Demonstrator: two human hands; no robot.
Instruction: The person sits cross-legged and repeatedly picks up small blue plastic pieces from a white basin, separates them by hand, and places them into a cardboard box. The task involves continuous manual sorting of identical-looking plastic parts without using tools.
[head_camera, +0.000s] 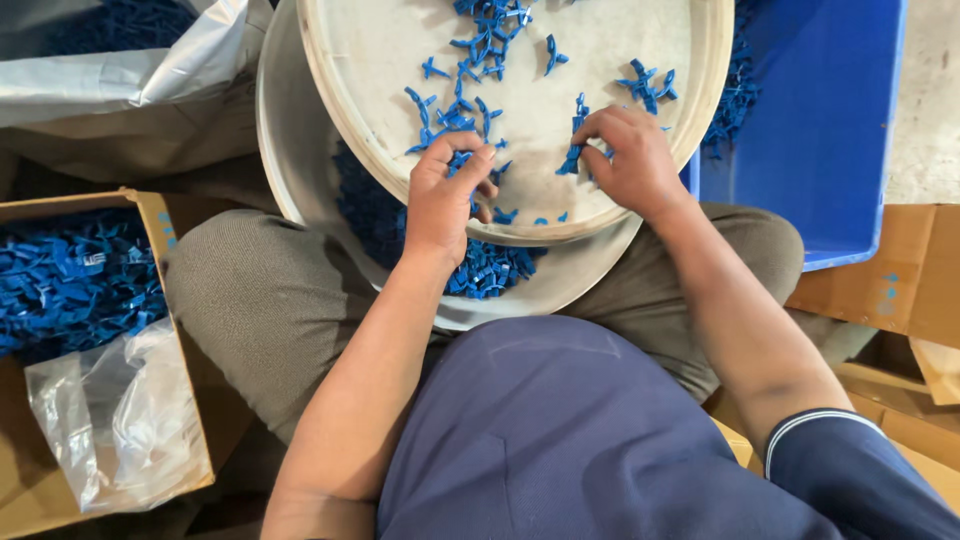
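A person in a dark blue shirt and grey-brown trousers is sitting with a round, shallow, off-white tray (690, 90) resting across the lap. Small blue plastic clips (470, 110) are lying scattered over the tray's floor, thickest toward its far edge and centre.

The left hand (445, 195) is resting at the tray's near edge, its fingers curling together and pinching a small blue clip (462, 160) between thumb and fingertips. The right hand (630, 155) is working just to the right of the centre, near the near-right rim, its fingers bunching together over a short cluster of blue clips (572, 158); whether it is gripping them or only pressing on them I cannot tell.

Beneath the tray a second round off-white tray (290, 150) is sticking out toward the left and near side, and a heap of more blue clips (490, 272) is lying in it just below the upper tray's near rim.

A blue plastic crate (830, 130) is standing to the right of the trays. An open cardboard box (150, 215) is sitting to the left of the person's knee, holding a mass of blue clips (70, 285) and a crumpled clear plastic bag (120, 420). A grey plastic sack (130, 70) is lying at the far left.
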